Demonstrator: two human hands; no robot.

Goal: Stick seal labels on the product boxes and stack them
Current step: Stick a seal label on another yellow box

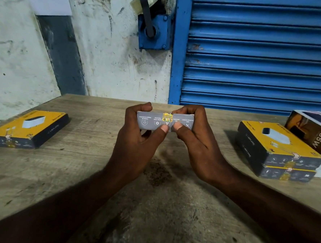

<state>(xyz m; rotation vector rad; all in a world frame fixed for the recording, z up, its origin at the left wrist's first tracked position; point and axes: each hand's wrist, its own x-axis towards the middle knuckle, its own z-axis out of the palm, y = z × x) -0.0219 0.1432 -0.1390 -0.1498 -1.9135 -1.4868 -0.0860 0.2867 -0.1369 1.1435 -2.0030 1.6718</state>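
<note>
1. We see the left hand (136,138) and the right hand (198,140) together holding one product box (150,120) above the middle of the counter (68,172), its grey end face turned toward us.
2. Both hands are curled round the box. The fingers wrap over its top edge from behind, and the two thumbs press on the front face, close together near its middle.
3. A gold seal label (167,117) sits at the top edge of that face, just above the thumbs.
4. On the left, a single yellow box (29,128) lies flat on the counter, well apart from the hands, with a gold label on its near end.
5. On the right, two more yellow boxes make a stack (278,147), each with a gold label on its near end.
6. Just behind the stack a brown box marked 65W (313,134) sits tilted.
7. A blue shutter (263,52) rises behind the counter.
</note>
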